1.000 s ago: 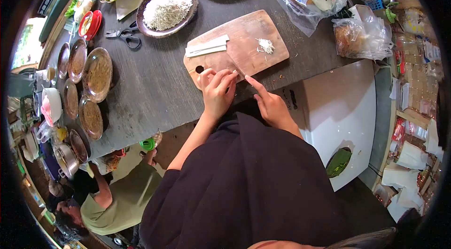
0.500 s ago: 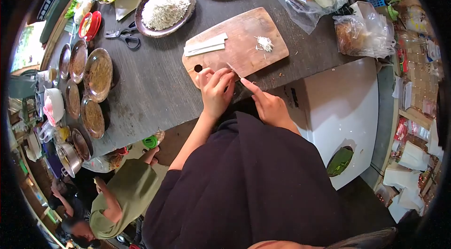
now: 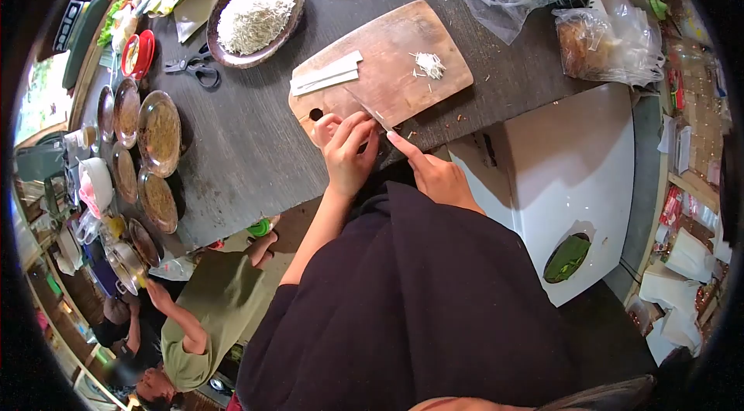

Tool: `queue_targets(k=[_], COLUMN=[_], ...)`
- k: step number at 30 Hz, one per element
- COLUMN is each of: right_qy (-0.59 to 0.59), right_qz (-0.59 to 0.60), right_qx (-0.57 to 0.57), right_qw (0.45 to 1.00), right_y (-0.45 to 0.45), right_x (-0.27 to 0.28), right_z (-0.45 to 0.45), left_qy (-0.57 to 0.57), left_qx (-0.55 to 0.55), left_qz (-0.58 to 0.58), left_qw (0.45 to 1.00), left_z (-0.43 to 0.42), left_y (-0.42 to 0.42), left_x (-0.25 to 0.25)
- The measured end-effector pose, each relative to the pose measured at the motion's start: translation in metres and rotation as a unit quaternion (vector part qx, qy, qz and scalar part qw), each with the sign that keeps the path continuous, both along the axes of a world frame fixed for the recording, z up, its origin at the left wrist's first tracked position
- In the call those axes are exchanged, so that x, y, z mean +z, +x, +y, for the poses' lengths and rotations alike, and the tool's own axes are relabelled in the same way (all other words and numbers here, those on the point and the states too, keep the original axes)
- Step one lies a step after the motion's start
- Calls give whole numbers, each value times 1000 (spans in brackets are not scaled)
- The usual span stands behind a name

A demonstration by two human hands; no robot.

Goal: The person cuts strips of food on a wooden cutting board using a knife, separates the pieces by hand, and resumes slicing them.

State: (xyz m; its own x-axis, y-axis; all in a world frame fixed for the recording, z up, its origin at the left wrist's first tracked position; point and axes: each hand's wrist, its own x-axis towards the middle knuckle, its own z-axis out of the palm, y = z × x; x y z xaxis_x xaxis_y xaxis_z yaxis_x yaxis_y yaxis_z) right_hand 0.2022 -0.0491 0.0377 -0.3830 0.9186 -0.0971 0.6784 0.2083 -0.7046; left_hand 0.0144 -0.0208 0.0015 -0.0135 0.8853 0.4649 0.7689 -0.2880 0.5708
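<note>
Dark table (image 3: pixel 232 132) under the cutting board (image 3: pixel 395 43). My left hand (image 3: pixel 350 149) curls over it, contents unclear; my right hand (image 3: pixel 440 177) grips a knife (image 3: pixel 374 114).

Chopping board (image 3: pixel 399 43), smooth wood, just beyond the left hand (image 3: pixel 349 154); tabletop (image 3: pixel 232 136), dark, matt, grained, around it. Knife (image 3: pixel 372 111), thin metal blade, between both hands. To the right hand's (image 3: pixel 440 180) right: clear bag (image 3: pixel 608 47), crinkled glossy plastic, farther out; panel (image 3: pixel 577 144), smooth, glossy white.
</note>
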Motion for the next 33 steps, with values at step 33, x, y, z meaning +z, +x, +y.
queue_targets(k=[33], right_qy=[-29], right_qz=[39], right_qx=[-23], right_qw=[999], right_y=[-5], right_x=[-4], right_z=[-1], left_qy=[1], left_qx=[6], left_qz=[-1], left_qw=[1000], left_z=[0], left_y=[-1], left_x=[-1])
